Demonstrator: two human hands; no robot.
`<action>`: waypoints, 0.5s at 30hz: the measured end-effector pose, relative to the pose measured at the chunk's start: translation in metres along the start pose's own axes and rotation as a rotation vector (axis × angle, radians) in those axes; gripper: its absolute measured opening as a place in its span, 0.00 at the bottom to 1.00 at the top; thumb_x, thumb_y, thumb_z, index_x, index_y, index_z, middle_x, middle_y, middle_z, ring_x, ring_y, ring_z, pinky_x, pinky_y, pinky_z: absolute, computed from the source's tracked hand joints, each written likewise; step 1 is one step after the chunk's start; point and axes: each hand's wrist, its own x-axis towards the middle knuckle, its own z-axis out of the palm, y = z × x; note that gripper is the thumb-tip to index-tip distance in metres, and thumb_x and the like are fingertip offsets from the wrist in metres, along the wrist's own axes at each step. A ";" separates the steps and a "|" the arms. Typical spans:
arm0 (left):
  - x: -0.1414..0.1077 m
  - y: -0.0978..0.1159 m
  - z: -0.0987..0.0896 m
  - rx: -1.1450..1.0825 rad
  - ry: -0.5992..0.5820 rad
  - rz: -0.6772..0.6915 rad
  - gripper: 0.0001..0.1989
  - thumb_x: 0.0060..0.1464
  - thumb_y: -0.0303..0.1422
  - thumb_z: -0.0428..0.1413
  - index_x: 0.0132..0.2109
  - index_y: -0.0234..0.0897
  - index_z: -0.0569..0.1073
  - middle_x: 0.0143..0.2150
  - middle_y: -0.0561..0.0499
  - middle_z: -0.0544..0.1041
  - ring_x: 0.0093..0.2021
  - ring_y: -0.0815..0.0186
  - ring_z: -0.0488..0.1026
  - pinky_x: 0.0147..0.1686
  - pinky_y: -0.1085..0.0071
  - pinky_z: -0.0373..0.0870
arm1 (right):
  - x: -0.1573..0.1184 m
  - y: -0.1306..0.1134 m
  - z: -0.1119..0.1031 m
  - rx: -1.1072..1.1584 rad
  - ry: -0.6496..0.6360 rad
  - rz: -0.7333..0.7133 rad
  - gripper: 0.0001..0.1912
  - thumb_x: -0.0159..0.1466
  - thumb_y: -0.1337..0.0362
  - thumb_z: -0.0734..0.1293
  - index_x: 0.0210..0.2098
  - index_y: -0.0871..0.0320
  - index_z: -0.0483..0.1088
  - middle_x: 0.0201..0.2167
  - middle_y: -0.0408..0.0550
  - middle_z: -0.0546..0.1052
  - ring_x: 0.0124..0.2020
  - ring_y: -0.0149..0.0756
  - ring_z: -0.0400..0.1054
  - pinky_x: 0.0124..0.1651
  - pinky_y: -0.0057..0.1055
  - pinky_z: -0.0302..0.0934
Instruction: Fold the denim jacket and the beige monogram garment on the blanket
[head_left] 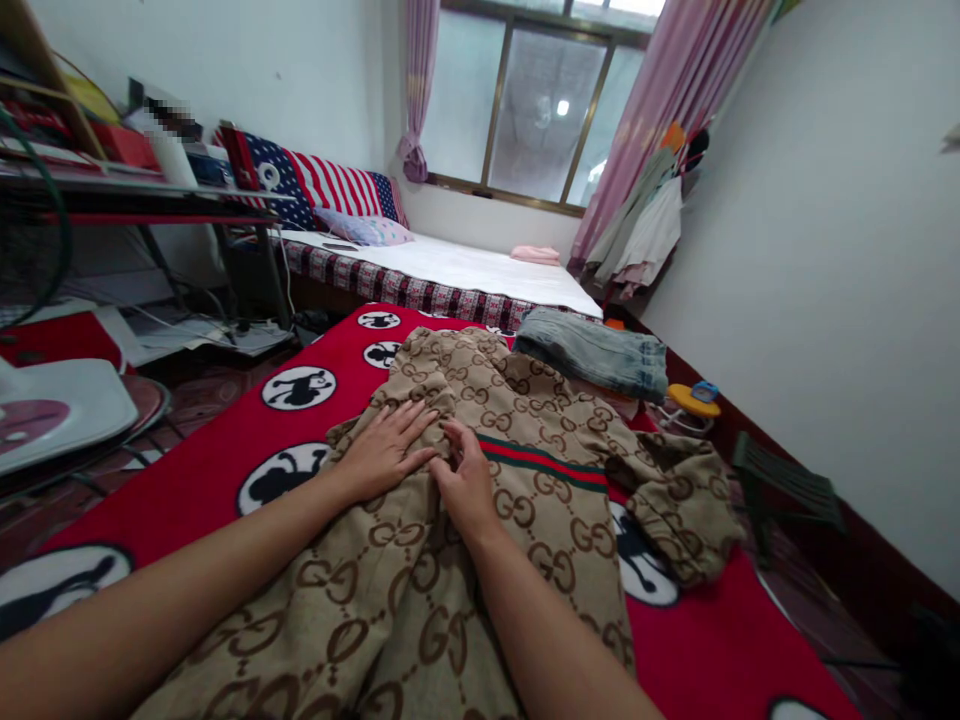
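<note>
A tan jacket (555, 410) with a brown letter pattern and a green-red-green stripe lies spread out before me, one sleeve out to the right. My left hand (386, 450) rests flat on its left front, palm down with fingers stretched. Beside it, my right hand (466, 480) has its fingers curled and pinches the fabric along the front middle. The two hands nearly meet there. Under the jacket is a red blanket (202, 500) with black figures in white circles.
Folded jeans (592, 350) lie past the jacket's collar. A yellow stool (694, 400) and a dark green stool (787, 480) stand at right. To the left are a cluttered desk (150, 185) and a white chair seat (67, 410). A bed (450, 262) stands below the window.
</note>
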 end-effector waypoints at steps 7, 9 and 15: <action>-0.002 0.000 0.002 0.040 0.029 -0.016 0.31 0.63 0.51 0.41 0.69 0.45 0.54 0.71 0.46 0.52 0.70 0.55 0.49 0.66 0.50 0.47 | 0.010 -0.001 -0.011 0.029 -0.018 0.051 0.18 0.56 0.65 0.64 0.47 0.58 0.68 0.48 0.53 0.74 0.49 0.40 0.71 0.50 0.36 0.67; -0.001 0.000 0.003 0.039 0.034 -0.019 0.31 0.63 0.51 0.42 0.68 0.47 0.55 0.71 0.46 0.52 0.70 0.55 0.50 0.66 0.50 0.48 | 0.022 0.002 -0.035 -0.032 0.029 0.064 0.19 0.57 0.64 0.63 0.48 0.59 0.68 0.47 0.54 0.74 0.45 0.40 0.72 0.45 0.35 0.69; -0.001 0.001 0.008 0.053 0.072 -0.017 0.30 0.63 0.51 0.43 0.68 0.47 0.57 0.71 0.45 0.54 0.70 0.53 0.50 0.65 0.50 0.48 | 0.066 0.008 -0.184 -0.895 0.180 -0.155 0.17 0.58 0.70 0.59 0.45 0.60 0.71 0.50 0.57 0.74 0.55 0.45 0.65 0.60 0.44 0.56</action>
